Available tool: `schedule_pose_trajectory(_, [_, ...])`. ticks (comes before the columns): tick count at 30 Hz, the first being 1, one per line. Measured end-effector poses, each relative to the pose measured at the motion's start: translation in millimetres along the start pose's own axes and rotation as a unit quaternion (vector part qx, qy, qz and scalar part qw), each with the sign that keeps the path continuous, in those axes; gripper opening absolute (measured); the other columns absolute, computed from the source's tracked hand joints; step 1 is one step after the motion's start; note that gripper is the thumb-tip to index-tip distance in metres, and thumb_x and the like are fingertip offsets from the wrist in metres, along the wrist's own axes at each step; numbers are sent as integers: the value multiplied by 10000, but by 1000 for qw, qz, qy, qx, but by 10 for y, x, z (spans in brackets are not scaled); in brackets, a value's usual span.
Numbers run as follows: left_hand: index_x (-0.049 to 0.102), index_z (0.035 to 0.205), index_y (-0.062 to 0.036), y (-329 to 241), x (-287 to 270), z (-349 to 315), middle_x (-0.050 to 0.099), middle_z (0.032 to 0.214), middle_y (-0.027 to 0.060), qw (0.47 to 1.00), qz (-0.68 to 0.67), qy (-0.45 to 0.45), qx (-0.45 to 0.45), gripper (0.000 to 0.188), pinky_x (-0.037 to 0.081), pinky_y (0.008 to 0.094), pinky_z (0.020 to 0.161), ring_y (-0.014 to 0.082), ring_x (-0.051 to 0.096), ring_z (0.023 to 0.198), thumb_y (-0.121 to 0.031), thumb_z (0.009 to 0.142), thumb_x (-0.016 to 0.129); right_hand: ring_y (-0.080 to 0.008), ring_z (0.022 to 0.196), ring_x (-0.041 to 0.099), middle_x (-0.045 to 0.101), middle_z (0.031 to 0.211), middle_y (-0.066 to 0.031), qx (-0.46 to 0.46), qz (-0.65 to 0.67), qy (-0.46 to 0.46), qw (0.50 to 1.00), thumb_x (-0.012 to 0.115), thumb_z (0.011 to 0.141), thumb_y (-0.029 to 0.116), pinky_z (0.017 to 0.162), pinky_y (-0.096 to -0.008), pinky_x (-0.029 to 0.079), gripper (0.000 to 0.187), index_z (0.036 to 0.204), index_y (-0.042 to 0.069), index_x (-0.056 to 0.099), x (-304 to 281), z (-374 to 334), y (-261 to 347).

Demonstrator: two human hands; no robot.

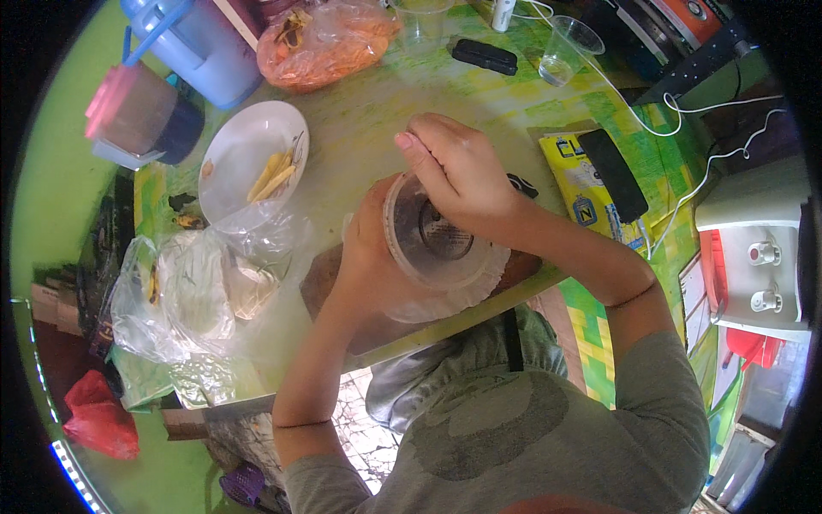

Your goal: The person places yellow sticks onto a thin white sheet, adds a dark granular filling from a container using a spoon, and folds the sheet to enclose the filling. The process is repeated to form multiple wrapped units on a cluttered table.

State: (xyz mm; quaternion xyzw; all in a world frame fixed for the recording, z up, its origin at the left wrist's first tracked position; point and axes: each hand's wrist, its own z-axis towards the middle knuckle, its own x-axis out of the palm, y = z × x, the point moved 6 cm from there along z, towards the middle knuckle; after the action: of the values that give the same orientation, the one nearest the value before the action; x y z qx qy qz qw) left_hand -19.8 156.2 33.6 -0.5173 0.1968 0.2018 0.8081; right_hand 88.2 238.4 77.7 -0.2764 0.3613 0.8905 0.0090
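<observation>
A clear round plastic tub [398,230] stands in front of me, its round base or lid with a moulded ring facing up. My left hand [368,231] is wrapped round the tub's left side. Above its far rim, my right hand [458,167] is closed in a fist, thumb on top; anything inside it is hidden. Under the tub lies a thin whitish sheet [467,295] on a brown board [321,278]. A black looped piece [522,185] shows just behind my right wrist.
Left are a white plate [223,163] with yellow strips and clear plastic bags [193,291]. Farther back stand a blue jug [201,51], a pink-lidded container [128,107] and an orange bag [325,43]. Right lie a yellow packet [574,176], a clear cup [565,53] and white cables [651,128].
</observation>
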Motion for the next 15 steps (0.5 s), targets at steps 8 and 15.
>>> schedule_pose_trajectory(8, [435, 1338, -70, 99, -70, 37, 573, 1232, 155, 998, -12, 17, -58, 1035, 455, 419, 983, 334, 570, 1164, -240, 444, 928, -344, 631, 488, 465, 716, -173, -54, 2, -40, 998, 519, 983, 100, 578, -397, 399, 203, 821, -21, 498, 63, 54, -6])
schedule_pose_trajectory(15, [474, 1315, -42, 157, -73, 34, 541, 1281, 156, 998, -19, 9, -56, 1055, 425, 423, 1012, 324, 554, 1176, -311, 411, 948, -382, 615, 501, 503, 691, -221, 2, 49, 6, 999, 495, 1005, 164, 587, -433, 407, 286, 798, -32, 525, 71, 133, -64])
